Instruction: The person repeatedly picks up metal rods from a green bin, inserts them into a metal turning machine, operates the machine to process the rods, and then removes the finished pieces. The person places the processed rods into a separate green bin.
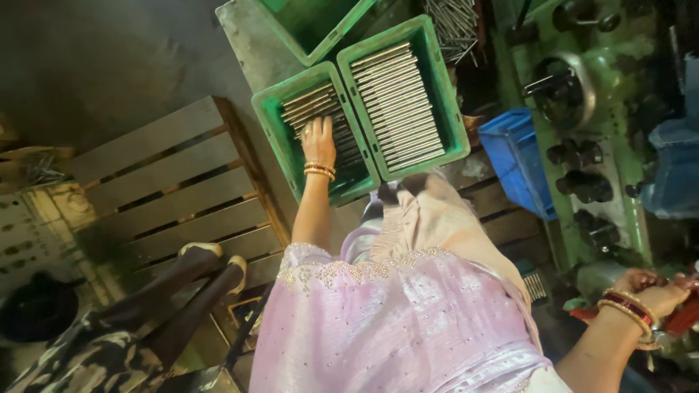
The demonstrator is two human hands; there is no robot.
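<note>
Below the wearer, left hand (pixel 319 142): flat, fingers spread on steel rods (pixel 314 109) in the near green crate (pixel 271 124).
Right hand (pixel 652 291): clenched on a red handle (pixel 684 316).
Neighbouring green crate (pixel 451 102): rods in rows.

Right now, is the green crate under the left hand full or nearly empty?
Partly full: the green crate holds metal rods mainly at its far end, where the left hand rests on them.

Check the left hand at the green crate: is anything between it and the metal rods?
Nothing visible does. The left hand already rests on the metal rods inside the nearer green crate, with no cover or other item over them.
</note>
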